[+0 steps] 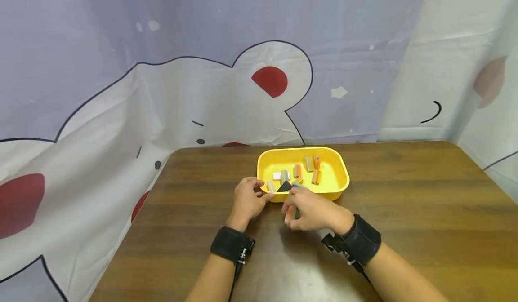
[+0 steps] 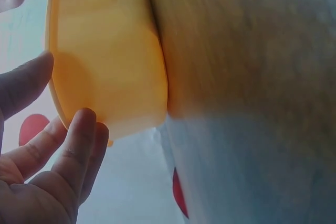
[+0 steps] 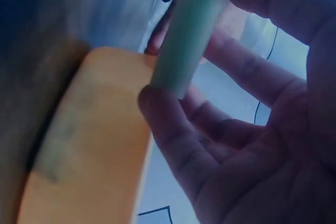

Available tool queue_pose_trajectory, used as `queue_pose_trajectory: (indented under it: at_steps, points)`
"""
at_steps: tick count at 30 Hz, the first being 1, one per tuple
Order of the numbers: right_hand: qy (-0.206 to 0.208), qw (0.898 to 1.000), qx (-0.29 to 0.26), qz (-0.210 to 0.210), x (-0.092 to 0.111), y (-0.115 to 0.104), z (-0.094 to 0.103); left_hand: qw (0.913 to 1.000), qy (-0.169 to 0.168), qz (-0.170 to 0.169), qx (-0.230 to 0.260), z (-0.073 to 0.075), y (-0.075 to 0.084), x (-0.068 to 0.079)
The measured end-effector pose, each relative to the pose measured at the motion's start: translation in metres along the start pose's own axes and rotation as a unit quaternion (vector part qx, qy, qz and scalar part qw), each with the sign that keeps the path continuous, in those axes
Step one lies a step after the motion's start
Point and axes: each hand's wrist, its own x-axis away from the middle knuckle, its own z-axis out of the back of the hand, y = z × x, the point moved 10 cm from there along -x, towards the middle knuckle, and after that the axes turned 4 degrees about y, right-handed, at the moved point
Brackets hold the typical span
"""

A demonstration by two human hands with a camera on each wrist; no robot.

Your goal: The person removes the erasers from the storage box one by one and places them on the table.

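A yellow plastic tray (image 1: 344,176) stands on the table with several small blocks inside. My left hand (image 1: 247,201) holds its near left corner, thumb at the front rim and fingers against the left side; in the left wrist view the fingertips (image 2: 84,119) touch the outer wall. My right hand (image 1: 311,210) pinches a small oblong block (image 1: 289,214) just in front of the tray's near wall. The block shows orange and green in the head view, and its green face (image 3: 189,38) stands between thumb and fingers in the right wrist view.
In the tray lie orange-and-grey blocks (image 1: 317,177), a pale block (image 1: 284,176), a white piece (image 1: 277,176) and a black triangular piece (image 1: 285,187). The tray sits near the far edge of the brown wooden table (image 1: 404,203). A patterned curtain (image 1: 344,68) hangs behind it.
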Motion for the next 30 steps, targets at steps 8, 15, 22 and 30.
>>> queue_pose_trajectory:
  at_steps: [8,15,22,30]
  points:
    - [-0.033,0.999,-0.013,-0.024,0.006,0.004,-0.019,0.9998,-0.007,-0.020,0.003,-0.009,0.002,0.002]
    - [-0.056,0.998,-0.012,-0.024,0.003,0.005,-0.034,0.9998,0.007,-0.013,0.014,-0.001,-0.001,0.002]
    - [-0.059,0.998,0.011,-0.010,0.001,-0.001,-0.042,0.9999,0.006,-0.008,-0.002,0.003,-0.004,0.003]
    - [-0.037,0.999,0.013,0.013,0.002,-0.004,-0.043,0.9999,0.005,-0.015,-0.001,-0.001,-0.001,0.001]
